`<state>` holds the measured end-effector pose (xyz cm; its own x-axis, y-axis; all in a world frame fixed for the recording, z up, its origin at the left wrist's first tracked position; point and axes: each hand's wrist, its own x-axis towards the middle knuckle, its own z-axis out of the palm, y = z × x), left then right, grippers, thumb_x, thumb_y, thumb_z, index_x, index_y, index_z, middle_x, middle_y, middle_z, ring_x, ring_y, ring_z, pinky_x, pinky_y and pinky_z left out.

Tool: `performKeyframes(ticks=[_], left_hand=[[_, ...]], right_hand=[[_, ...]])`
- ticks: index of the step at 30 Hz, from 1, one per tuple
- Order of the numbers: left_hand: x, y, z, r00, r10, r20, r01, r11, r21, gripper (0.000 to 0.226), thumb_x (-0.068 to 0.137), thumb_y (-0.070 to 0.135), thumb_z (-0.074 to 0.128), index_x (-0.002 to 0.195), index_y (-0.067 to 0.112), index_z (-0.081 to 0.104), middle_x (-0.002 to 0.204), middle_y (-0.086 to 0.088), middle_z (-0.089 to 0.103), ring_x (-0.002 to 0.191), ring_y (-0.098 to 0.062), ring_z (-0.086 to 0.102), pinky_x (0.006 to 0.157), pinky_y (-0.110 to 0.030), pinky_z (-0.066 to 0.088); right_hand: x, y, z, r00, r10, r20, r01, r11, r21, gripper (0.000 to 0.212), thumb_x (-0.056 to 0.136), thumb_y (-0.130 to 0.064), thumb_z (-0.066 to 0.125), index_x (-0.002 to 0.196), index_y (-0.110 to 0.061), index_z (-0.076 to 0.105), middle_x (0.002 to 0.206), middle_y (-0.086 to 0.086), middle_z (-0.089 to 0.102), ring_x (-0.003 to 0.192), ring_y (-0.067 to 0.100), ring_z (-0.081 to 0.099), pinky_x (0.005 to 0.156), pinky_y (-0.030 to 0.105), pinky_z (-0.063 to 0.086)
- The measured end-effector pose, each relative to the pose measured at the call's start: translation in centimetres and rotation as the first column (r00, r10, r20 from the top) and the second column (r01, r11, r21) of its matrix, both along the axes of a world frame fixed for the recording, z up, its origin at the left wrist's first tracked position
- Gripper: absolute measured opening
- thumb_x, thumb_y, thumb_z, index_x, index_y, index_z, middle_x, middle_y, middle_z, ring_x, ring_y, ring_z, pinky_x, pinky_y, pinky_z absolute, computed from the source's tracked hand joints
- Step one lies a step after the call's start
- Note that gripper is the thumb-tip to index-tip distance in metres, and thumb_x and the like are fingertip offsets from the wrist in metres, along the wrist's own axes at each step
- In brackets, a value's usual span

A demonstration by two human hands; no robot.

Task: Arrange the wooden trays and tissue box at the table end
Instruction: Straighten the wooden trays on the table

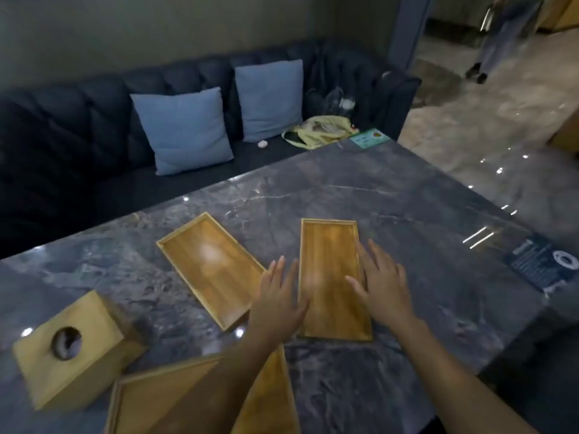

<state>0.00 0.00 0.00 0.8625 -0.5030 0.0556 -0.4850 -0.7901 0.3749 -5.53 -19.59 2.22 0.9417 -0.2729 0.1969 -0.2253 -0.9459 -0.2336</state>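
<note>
Nearest wooden tray [150,399] lies under left forearm; tissue box [75,349] just left of it. Left hand [279,305] & right hand [383,286], fingers spread flat, gripping nothing, flank right tray [332,296] on marble table [407,214]. Angled tray [210,267] beside left. Sofa w/ blue cushions [185,130] beyond.

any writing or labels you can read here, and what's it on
Nothing can be read.
Dark card at the table's right edge: white print and a round mark, too blurred.
Green card at the table's far corner: a round emblem and lines of print, too small.
Wooden trays and tissue box: no text visible.
</note>
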Motion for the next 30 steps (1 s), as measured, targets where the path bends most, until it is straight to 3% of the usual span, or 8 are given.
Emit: performKeyframes(ticks=[3,6,10,13,16,18,24,30], left_hand=[[-1.1,-1.8,-1.3,0.954,0.068,-0.291,-0.086,0.995,-0.049,0.078,0.087,0.053,0.046,0.148,0.021,0.008,0.158,-0.012,0.009,0.145,-0.029,0.007,0.117,-0.041,0.012],[-2.7,-3.5,-1.9,0.77,0.188,-0.61,-0.284,0.957,-0.064,0.085,0.082,0.051,0.056,0.147,0.022,0.009,0.157,-0.016,0.009,0.144,-0.033,0.009,0.117,-0.048,0.016],[-3.1,-5.1,-1.7,0.667,0.248,-0.702,-0.447,0.887,-0.112,0.083,0.079,0.041,0.063,0.144,0.015,0.019,0.152,-0.014,0.026,0.14,-0.031,0.023,0.114,-0.045,0.025],[-2.2,-6.0,0.2,0.464,0.254,-0.849,-0.696,0.698,-0.171,0.068,0.072,0.027,0.066,0.132,0.015,0.037,0.136,-0.011,0.045,0.124,-0.031,0.044,0.103,-0.04,0.041],[-1.4,-5.9,1.6,0.13,-0.012,-0.991,-0.876,0.468,-0.121,0.067,0.074,0.023,0.062,0.135,0.012,0.037,0.136,-0.018,0.046,0.117,-0.037,0.052,0.097,-0.05,0.048],[-1.3,-5.3,2.5,0.043,-0.092,-0.995,-0.905,0.417,-0.078,0.053,0.085,0.022,0.056,0.134,0.009,0.041,0.134,-0.019,0.048,0.115,-0.036,0.054,0.097,-0.049,0.049],[-1.1,-3.7,3.4,0.086,-0.026,-0.996,-0.906,0.414,-0.089,0.023,0.093,0.013,0.046,0.114,0.006,0.05,0.102,-0.013,0.06,0.089,-0.026,0.057,0.073,-0.036,0.05],[-0.2,-3.0,4.1,0.411,0.198,-0.89,-0.871,0.375,-0.319,0.005,0.095,0.013,0.041,0.096,0.018,0.04,0.086,0.004,0.047,0.074,-0.007,0.045,0.061,-0.027,0.038]], right_hand=[[-0.5,0.1,-2.1,0.969,-0.097,-0.228,0.128,0.984,0.123,0.074,0.088,-0.049,0.048,0.147,-0.021,0.013,0.157,0.012,0.013,0.142,0.026,0.014,0.109,0.046,0.022],[-1.0,1.0,-3.9,0.848,-0.081,-0.523,0.26,0.925,0.278,0.087,0.086,-0.058,0.046,0.147,-0.022,-0.004,0.158,0.013,-0.007,0.144,0.026,-0.004,0.112,0.048,0.012],[-0.7,2.2,-4.9,0.82,-0.093,-0.564,0.434,0.743,0.509,0.104,0.079,-0.055,0.058,0.145,-0.02,-0.014,0.157,0.016,-0.008,0.143,0.028,-0.003,0.114,0.044,0.01],[0.1,3.1,-4.8,0.851,-0.203,-0.485,0.507,0.556,0.658,0.103,0.078,-0.045,0.066,0.146,-0.021,-0.006,0.156,0.016,0.004,0.141,0.033,0.008,0.114,0.046,0.017],[0.8,2.7,-4.8,0.795,-0.381,-0.473,0.602,0.393,0.695,0.091,0.074,-0.039,0.068,0.146,-0.019,0.016,0.149,0.017,0.026,0.134,0.038,0.025,0.11,0.052,0.024],[0.9,2.0,-4.7,0.759,-0.456,-0.465,0.622,0.294,0.726,0.075,0.073,-0.037,0.068,0.137,-0.012,0.037,0.14,0.019,0.042,0.126,0.04,0.038,0.104,0.055,0.032],[2.0,0.2,-2.7,0.824,-0.421,-0.378,0.533,0.352,0.769,0.016,0.078,-0.022,0.063,0.08,-0.01,0.053,0.094,0.019,0.062,0.086,0.036,0.058,0.076,0.047,0.05],[5.2,1.2,0.5,0.916,-0.318,-0.244,0.388,0.552,0.738,0.014,0.083,-0.015,0.059,0.072,-0.007,0.055,0.069,0.008,0.056,0.064,0.024,0.055,0.053,0.032,0.039]])
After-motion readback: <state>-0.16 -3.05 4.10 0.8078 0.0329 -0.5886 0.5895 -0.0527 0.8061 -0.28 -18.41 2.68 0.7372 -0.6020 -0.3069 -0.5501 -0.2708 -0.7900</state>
